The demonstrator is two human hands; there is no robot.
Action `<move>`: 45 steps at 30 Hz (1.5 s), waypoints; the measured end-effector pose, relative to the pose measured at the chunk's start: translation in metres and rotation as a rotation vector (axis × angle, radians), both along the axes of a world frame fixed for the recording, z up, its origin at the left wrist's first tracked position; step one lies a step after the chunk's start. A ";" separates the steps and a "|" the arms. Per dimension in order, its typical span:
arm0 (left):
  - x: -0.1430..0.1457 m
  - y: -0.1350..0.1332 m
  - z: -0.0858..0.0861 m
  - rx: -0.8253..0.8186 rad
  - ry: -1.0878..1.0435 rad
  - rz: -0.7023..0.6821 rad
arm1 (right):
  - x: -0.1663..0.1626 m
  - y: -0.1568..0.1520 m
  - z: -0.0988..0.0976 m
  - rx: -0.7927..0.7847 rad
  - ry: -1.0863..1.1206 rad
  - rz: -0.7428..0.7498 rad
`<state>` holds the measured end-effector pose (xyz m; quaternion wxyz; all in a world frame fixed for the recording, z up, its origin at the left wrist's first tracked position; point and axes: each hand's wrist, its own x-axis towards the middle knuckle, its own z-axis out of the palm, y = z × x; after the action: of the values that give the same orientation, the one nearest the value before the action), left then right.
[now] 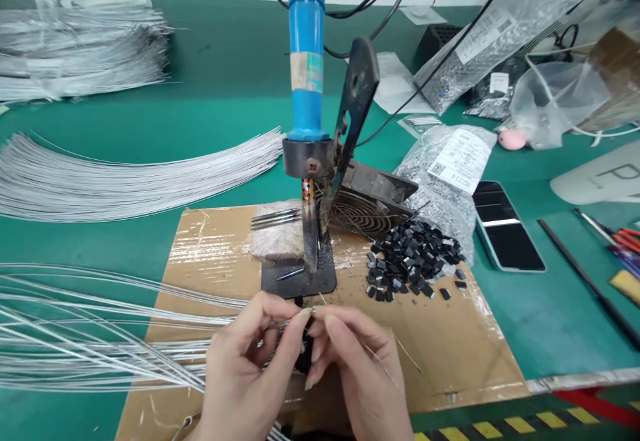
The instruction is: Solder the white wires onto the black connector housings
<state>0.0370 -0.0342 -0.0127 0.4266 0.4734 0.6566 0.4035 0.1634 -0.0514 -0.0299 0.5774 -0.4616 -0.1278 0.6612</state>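
Note:
My left hand (pixel 255 368) is closed, thumb and forefinger pinching a thin grey wire whose tip is too small to make out. Fingertip to fingertip with it, my right hand (pixel 363 368) is closed on a fine bare wire (pixel 370 349) that trails off to the right. Black pieces (pixel 304 354) show between the hands, partly hidden by the fingers. Long grey wires (pixel 185 304) run in from the left beneath my left hand. Just beyond my fingertips, a blue-handled soldering iron (pixel 306 34) points tip down, clamped in a metal stand (pixel 357 88).
Cardboard (pixel 440 341) covers the bench. Small black parts (pixel 413 261) lie heaped on the right, near a phone (pixel 510 228) and a bubble-wrap bag (pixel 450 161). A fan (pixel 370 208) stands behind the iron. Wire bundles (pixel 125 178) lie at the left.

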 end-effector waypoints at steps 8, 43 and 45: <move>-0.004 0.011 0.008 -0.088 -0.017 0.054 | 0.090 -0.006 -0.008 0.297 -1.271 -0.062; -0.017 0.014 0.005 -0.059 0.060 -0.212 | 0.023 0.013 0.014 0.033 -0.454 0.070; -0.016 0.016 0.007 -0.067 0.039 -0.229 | 0.020 0.014 0.012 0.021 -0.385 0.084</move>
<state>0.0207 -0.0184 -0.0056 0.4727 0.5382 0.6197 0.3207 0.1836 -0.0370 -0.0175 0.5189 -0.5677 -0.2617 0.5830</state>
